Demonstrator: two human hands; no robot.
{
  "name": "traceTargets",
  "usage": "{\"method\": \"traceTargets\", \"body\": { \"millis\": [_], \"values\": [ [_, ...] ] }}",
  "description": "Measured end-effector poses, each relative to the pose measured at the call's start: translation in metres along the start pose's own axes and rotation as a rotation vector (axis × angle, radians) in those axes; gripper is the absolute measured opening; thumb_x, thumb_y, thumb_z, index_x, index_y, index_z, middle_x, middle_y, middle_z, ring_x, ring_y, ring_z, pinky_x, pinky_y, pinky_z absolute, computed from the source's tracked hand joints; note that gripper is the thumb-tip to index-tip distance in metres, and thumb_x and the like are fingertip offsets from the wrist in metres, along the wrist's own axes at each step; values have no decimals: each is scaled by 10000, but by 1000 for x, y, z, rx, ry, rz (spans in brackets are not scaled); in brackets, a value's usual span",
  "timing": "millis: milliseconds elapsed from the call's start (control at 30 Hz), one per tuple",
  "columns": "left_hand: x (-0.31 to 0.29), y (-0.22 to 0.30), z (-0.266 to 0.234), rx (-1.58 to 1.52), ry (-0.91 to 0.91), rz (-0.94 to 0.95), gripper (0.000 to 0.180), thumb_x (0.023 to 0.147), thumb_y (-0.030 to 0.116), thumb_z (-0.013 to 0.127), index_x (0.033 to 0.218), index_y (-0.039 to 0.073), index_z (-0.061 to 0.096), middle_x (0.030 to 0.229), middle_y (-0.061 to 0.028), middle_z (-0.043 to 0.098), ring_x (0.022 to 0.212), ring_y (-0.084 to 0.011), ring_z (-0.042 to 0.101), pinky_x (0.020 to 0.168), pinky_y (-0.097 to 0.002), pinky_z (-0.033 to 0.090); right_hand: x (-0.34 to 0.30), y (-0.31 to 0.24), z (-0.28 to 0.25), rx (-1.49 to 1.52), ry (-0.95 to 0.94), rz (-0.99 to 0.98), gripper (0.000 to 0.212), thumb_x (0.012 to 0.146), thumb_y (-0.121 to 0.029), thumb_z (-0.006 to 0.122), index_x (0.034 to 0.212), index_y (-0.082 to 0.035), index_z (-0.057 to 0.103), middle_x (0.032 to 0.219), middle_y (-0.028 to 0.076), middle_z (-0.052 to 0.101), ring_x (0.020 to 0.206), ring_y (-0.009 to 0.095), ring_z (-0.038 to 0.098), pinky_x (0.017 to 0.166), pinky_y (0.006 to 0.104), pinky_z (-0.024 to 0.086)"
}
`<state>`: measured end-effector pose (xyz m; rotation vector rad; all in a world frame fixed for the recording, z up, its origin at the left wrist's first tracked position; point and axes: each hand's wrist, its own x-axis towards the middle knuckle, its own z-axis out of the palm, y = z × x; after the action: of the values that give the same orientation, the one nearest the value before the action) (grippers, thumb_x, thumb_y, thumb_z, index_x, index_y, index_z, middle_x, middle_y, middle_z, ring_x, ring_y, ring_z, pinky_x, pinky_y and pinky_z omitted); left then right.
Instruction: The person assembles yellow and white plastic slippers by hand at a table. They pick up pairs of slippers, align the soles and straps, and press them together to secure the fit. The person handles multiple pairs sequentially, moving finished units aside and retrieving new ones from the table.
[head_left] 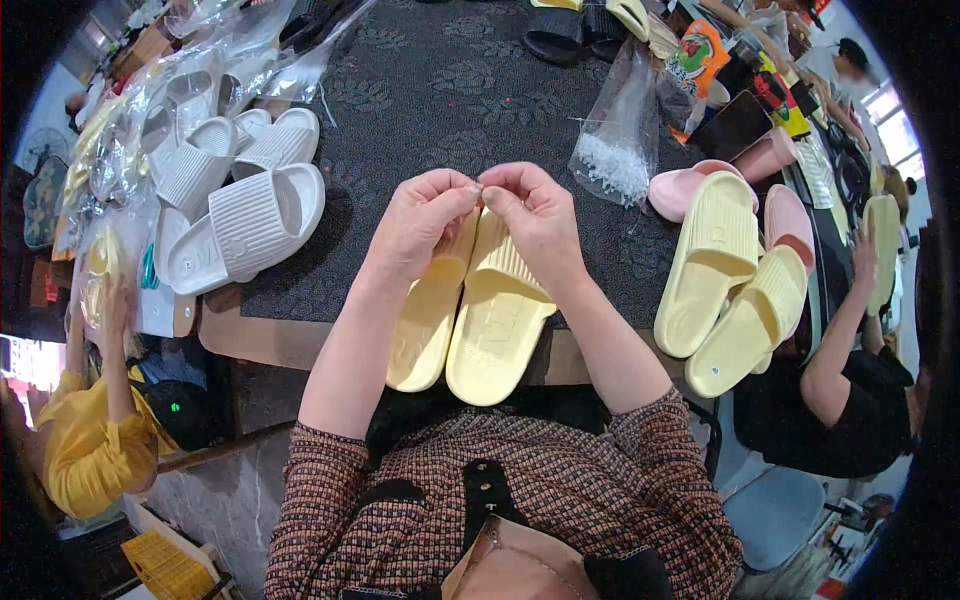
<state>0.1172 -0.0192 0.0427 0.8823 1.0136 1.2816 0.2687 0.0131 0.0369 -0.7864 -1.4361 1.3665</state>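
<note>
A pair of pale yellow slide slippers lies side by side before me at the table's near edge, toes away; the left slipper (pixel 422 340) and the right slipper (pixel 495 350) touch or nearly touch. Over their far ends, my left hand (pixel 425 222) and my right hand (pixel 540 225) meet at the fingertips. Both hands are pinched closed, thumb against forefinger. Whatever sits between the fingertips is too small to make out. The hands cover much of the slippers' straps and toe ends.
Grey slippers (pixel 248 225) are piled at the left beside clear plastic wrapping. To the right lie more yellow slippers (pixel 708 265), pink slippers (pixel 790 222) and a clear bag of small white plastic pieces (pixel 612 168). Black slippers (pixel 553 38) stand far off. People work at both sides.
</note>
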Motion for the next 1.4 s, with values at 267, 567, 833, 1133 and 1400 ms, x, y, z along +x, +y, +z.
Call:
{"method": "traceTargets", "body": {
  "millis": [267, 567, 833, 1133, 1400],
  "values": [
    [-3, 11, -7, -7, 164, 169, 255, 865, 93, 579, 1099, -8, 592, 889, -25, 609, 683, -58, 546, 595, -193, 437, -9, -32, -8, -289, 88, -280, 115, 842, -7, 577, 946, 12, 623, 884, 81, 631, 816, 155, 601, 749, 263, 472],
    [-2, 2, -64, 261, 381, 216, 236, 885, 115, 557, 1082, -6, 604, 886, -30, 616, 728, -83, 561, 642, -215, 449, -76, -44, -8, -897, -630, -229, 366, 863, -156, 569, 1183, 2, 491, 863, 186, 582, 848, 352, 595, 722, 419, 485],
    [-1, -15, -93, 252, 357, 205, 162, 908, 115, 538, 1018, 24, 615, 928, -27, 623, 720, -84, 556, 637, -217, 459, -64, -11, 13, -1112, -338, -434, 180, 803, -75, 547, 964, 2, 530, 815, 147, 552, 818, 288, 588, 693, 369, 490],
    [-3, -12, -88, 249, 361, 157, 168, 922, 132, 527, 1029, 38, 616, 903, -18, 632, 704, -76, 563, 614, -205, 449, -72, -64, -65, -1125, 164, -540, 68, 762, 9, 537, 825, -9, 518, 748, 147, 545, 726, 311, 574, 657, 390, 488],
    [-4, -13, -80, 248, 324, 115, 174, 908, 118, 532, 1024, 25, 621, 880, -23, 626, 695, -78, 563, 602, -204, 443, -89, -45, -55, -1058, -151, -451, 135, 786, -41, 598, 915, -10, 568, 860, 137, 587, 843, 303, 588, 750, 406, 482]
  ]
}}
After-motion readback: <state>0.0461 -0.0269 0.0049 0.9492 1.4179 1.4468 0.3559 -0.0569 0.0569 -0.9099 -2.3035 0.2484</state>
